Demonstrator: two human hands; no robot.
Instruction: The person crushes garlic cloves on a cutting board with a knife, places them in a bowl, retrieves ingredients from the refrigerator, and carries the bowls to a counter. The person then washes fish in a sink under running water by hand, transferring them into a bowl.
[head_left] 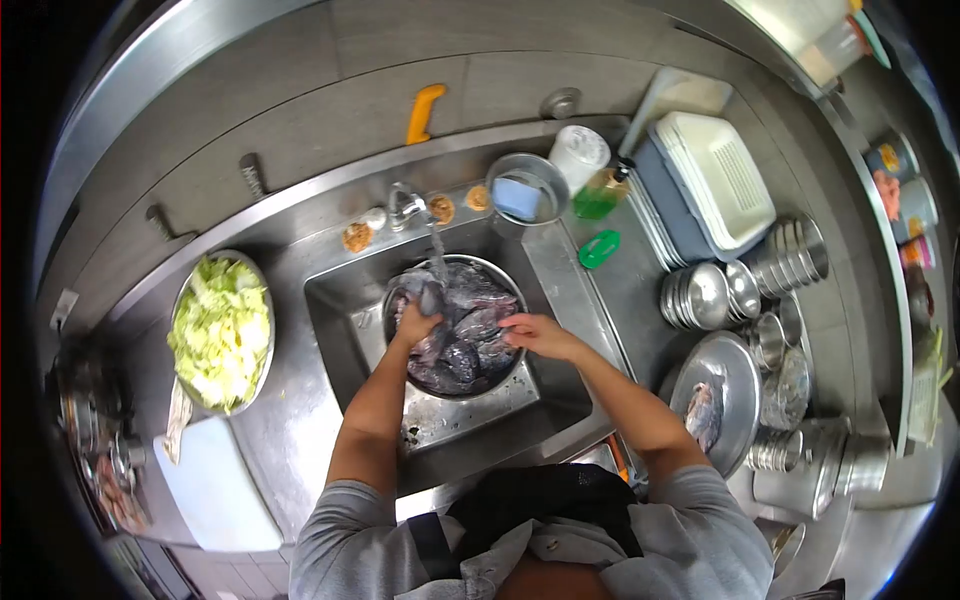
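Gray tiled wall (390,60) curves behind a stainless-steel counter (300,440), with a sink (560,385) set into its middle. On the person's left lie a white cutting board (225,490) and, beyond it, an oval bowl (271,330) heaped with pale green leaves (218,330). Inside the sink sits a round steel bowl (506,277), filled with dark-skinned fish pieces (460,357). A pot (511,229) stands behind the sink. The right hand (538,335) reaches over the bowl's right rim, fingers extended and slightly apart; whether they touch the fish I cannot tell. The left hand (416,325) curls its fingers around one dark piece (431,299). A faucet (402,205) pours water onto the fish beside it. A blue sponge (517,198) rests in the pot, and a green brush (600,249) lies nearby.
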